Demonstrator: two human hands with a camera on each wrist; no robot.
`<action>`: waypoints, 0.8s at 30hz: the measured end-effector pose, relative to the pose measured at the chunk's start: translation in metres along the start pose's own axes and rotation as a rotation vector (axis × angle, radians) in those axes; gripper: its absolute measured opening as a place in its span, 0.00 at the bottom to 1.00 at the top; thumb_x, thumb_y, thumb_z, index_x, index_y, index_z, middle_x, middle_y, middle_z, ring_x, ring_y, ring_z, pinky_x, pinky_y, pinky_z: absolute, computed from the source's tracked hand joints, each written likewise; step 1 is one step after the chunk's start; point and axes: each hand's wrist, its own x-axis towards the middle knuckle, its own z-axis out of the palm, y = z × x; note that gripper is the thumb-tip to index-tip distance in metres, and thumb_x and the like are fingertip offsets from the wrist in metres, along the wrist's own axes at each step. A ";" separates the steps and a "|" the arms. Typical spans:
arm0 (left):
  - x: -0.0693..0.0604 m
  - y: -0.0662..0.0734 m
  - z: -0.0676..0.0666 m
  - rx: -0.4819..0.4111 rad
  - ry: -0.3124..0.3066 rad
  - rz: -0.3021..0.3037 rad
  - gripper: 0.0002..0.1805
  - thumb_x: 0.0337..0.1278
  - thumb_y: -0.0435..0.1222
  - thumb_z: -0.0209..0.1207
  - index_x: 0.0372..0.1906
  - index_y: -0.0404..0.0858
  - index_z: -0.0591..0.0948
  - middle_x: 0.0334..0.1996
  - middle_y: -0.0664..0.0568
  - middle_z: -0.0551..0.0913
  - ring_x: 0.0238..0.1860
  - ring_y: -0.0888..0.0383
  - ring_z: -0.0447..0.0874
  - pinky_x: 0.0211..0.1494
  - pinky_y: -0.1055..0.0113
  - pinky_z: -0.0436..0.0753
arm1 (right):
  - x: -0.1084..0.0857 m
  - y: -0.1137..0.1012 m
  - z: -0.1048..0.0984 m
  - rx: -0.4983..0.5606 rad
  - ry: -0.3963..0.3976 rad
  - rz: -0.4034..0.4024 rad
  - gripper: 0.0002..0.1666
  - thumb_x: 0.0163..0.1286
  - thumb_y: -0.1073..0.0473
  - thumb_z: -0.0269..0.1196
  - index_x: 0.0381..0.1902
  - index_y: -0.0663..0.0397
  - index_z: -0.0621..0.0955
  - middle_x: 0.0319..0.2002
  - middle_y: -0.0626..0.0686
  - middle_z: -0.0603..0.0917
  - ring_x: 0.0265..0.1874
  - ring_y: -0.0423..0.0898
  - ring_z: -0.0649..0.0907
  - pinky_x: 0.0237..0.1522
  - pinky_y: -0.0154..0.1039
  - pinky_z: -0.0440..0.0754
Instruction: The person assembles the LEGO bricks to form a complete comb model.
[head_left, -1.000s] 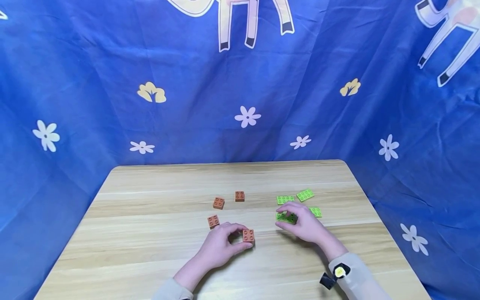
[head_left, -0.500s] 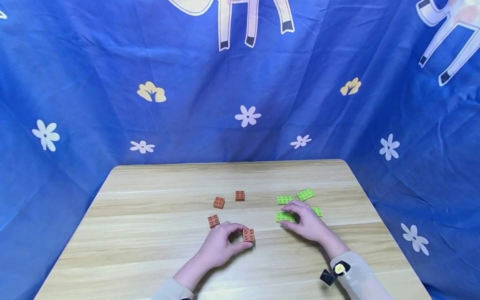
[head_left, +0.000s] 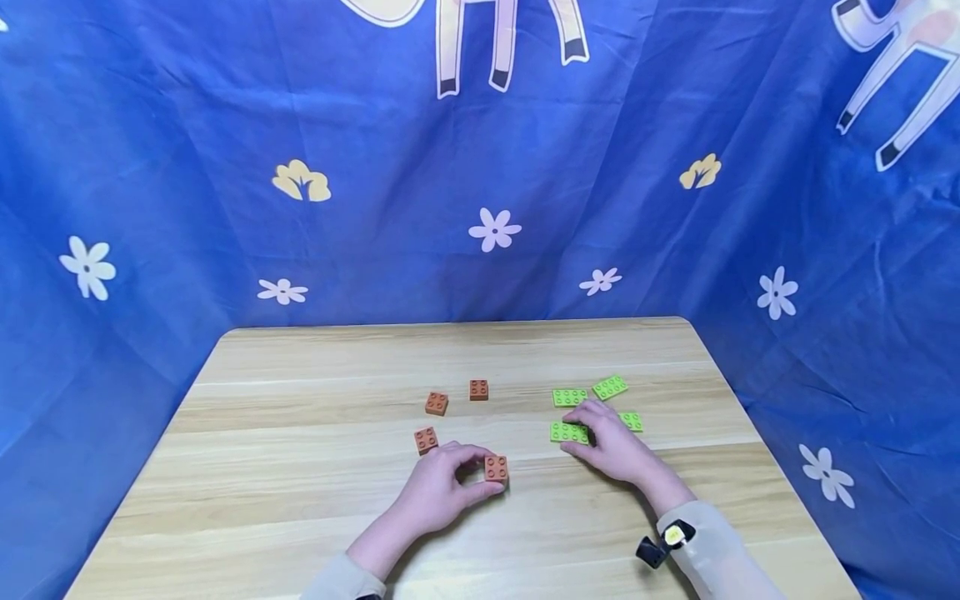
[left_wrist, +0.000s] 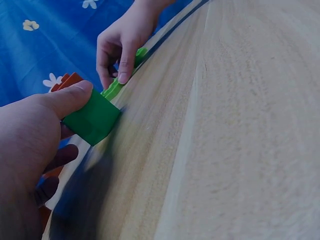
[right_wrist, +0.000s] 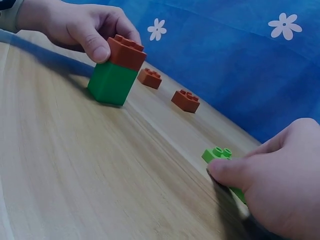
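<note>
My left hand point(head_left: 437, 492) pinches a two-block stack standing on the table, thumb on the near side and fingers on the far side. Its top is an orange-brown toy building brick point(head_left: 496, 468) with studs up; below sits a taller dark green block point(right_wrist: 111, 86), which the head view hides. To the right, my right hand point(head_left: 617, 443) pinches a flat lime green studded brick point(head_left: 567, 432) lying on the table. That brick's right end is partly covered by the fingers. In the right wrist view, the thumb point(right_wrist: 225, 170) presses its side.
Three loose orange-brown bricks lie beyond the left hand: one nearest it point(head_left: 426, 439), one farther back point(head_left: 437, 403) and one toward the middle point(head_left: 478, 390). More lime bricks lie around the right hand: two behind point(head_left: 570, 398) and one partly hidden point(head_left: 632, 422). A blue curtain point(head_left: 390, 250) borders the wooden table point(head_left: 262, 467).
My right hand's thumb and fingers have shifted slightly right along the lime brick, uncovering more of its left end. The left hand and its stack stay in place.
</note>
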 end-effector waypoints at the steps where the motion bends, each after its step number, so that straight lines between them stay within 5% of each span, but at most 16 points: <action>1: 0.000 0.000 0.000 0.000 0.000 0.000 0.26 0.53 0.58 0.77 0.54 0.50 0.89 0.43 0.66 0.87 0.43 0.63 0.84 0.50 0.61 0.83 | 0.000 0.000 0.001 -0.008 -0.004 0.002 0.24 0.69 0.52 0.76 0.57 0.57 0.85 0.51 0.47 0.83 0.67 0.61 0.76 0.74 0.64 0.64; 16: 0.000 -0.001 0.000 -0.004 0.008 0.009 0.26 0.53 0.59 0.76 0.53 0.51 0.89 0.43 0.67 0.87 0.45 0.63 0.84 0.51 0.60 0.83 | 0.002 -0.012 -0.005 0.025 -0.042 0.027 0.24 0.79 0.46 0.65 0.67 0.49 0.80 0.60 0.47 0.83 0.74 0.63 0.70 0.77 0.65 0.56; 24: 0.000 -0.002 0.001 -0.011 0.004 0.005 0.27 0.53 0.59 0.75 0.54 0.50 0.89 0.46 0.65 0.88 0.47 0.62 0.85 0.53 0.59 0.83 | 0.005 -0.025 -0.010 0.080 -0.046 0.024 0.28 0.80 0.46 0.64 0.68 0.55 0.79 0.62 0.48 0.82 0.72 0.60 0.74 0.76 0.64 0.60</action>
